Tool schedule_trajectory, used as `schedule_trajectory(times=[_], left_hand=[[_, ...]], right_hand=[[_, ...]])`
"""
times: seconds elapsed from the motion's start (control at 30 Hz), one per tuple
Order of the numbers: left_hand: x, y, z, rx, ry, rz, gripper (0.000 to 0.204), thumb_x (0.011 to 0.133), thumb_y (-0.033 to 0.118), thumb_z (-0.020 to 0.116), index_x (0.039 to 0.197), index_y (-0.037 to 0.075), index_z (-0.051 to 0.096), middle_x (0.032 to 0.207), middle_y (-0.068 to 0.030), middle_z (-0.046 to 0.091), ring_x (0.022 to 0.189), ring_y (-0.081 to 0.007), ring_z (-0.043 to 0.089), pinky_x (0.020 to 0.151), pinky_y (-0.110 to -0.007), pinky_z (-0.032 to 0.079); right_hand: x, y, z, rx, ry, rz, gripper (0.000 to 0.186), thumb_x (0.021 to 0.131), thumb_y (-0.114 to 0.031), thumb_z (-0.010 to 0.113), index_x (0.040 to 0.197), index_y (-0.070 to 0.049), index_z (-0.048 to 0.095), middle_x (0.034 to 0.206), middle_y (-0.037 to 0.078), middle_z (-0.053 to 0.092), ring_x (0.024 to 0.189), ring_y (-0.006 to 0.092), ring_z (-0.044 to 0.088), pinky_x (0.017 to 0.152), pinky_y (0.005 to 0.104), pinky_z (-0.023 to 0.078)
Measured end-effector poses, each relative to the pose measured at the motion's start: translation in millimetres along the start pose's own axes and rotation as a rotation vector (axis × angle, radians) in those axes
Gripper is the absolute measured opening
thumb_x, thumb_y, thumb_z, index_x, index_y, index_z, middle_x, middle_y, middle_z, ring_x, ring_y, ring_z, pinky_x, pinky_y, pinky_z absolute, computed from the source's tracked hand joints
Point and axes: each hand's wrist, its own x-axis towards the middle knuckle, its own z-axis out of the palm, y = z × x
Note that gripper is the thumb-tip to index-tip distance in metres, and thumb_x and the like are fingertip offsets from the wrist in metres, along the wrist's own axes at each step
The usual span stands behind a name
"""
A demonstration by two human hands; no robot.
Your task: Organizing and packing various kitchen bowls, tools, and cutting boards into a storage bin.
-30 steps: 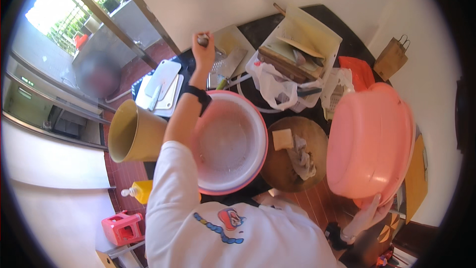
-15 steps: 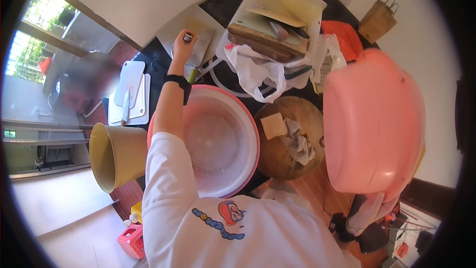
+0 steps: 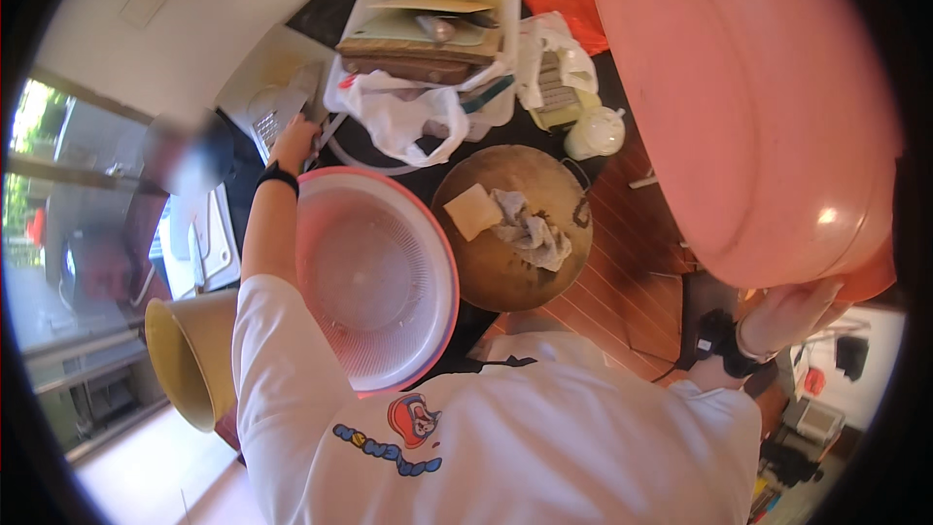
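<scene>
My left hand (image 3: 293, 140) is closed beside a metal grater (image 3: 266, 128) at the back left; what it holds, if anything, is hard to make out. My right hand (image 3: 791, 316) grips the lower rim of a large pink basin (image 3: 739, 107), raised on its side at upper right. Below my left hand a white colander (image 3: 364, 272) sits in a pink basin (image 3: 452, 311). Right of it lies a round brown wok-like pan (image 3: 505, 282) with a beige square (image 3: 471, 209) and a crumpled grey cloth (image 3: 539, 243) in it.
A white plastic bin (image 3: 507, 0) with boards, a white bag (image 3: 398, 122), a red bag (image 3: 573, 19) and a white lidded cup (image 3: 593, 136) crowd the black counter (image 3: 311, 10). A yellow bucket (image 3: 175, 350) and white boards (image 3: 219, 233) stand left, near a glazed door.
The pink basin has been raised up and rightward with my right hand. My left hand has lowered slightly. The whole view has shifted, bringing the white cup into sight.
</scene>
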Motion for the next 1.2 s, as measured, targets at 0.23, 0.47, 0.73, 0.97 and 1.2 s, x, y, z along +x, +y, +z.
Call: schedule_trajectory(times=[0.23,0.47,0.73,0.97,1.2], left_hand=[[-28.8,13.2,-15.0,-0.050,-0.149,-0.171,0.045,0.059,-0.007,0.065,0.098,0.016,0.062,0.124,-0.0162,0.045,0.115,-0.0337,0.045,0.092,-0.039,0.043],[-41.1,-16.2,-69.6,-0.258,0.123,-0.107,0.056,0.065,-0.005,0.056,0.120,0.009,0.051,0.119,-0.0191,0.051,0.111,-0.0357,0.048,0.094,-0.038,0.039],[-161.7,58.7,-216.8,-1.330,0.518,-0.387,0.044,0.092,0.033,0.039,0.123,0.002,0.045,0.123,-0.0128,0.051,0.107,-0.0233,0.052,0.088,-0.033,0.043],[-253.4,109.9,-222.8,-1.409,0.394,-0.631,0.046,0.093,0.041,0.036,0.125,0.009,0.045,0.124,-0.0116,0.049,0.112,-0.0224,0.048,0.090,-0.035,0.040],[-294.9,236.9,-209.0,-0.708,0.762,-0.588,0.040,0.092,0.031,0.045,0.118,0.001,0.047,0.112,-0.0106,0.053,0.100,-0.0179,0.052,0.083,-0.027,0.042]], right_hand=[[5.6,-3.7,1.0,0.021,-0.206,-0.070,0.034,0.079,-0.016,0.059,0.107,0.002,0.053,0.106,0.014,0.056,0.094,0.0230,0.056,0.084,0.0388,0.044],[-27.0,-12.1,13.3,0.117,-0.643,-0.183,0.027,0.078,-0.015,0.058,0.100,0.002,0.056,0.098,0.013,0.060,0.090,0.0234,0.058,0.082,0.0391,0.045],[-112.9,-18.0,93.0,0.527,-1.020,-0.485,0.015,0.071,-0.014,0.062,0.084,-0.007,0.061,0.087,0.005,0.062,0.069,0.0191,0.058,0.061,0.0314,0.046],[-178.3,-13.5,104.4,0.711,-1.217,-0.603,0.015,0.074,-0.012,0.058,0.087,-0.007,0.057,0.087,0.002,0.057,0.075,0.0166,0.055,0.066,0.0285,0.045],[-215.0,-5.2,136.1,0.742,-1.224,-0.776,0.014,0.072,-0.017,0.054,0.085,-0.012,0.052,0.079,-0.002,0.050,0.077,0.0145,0.051,0.073,0.0297,0.040]])
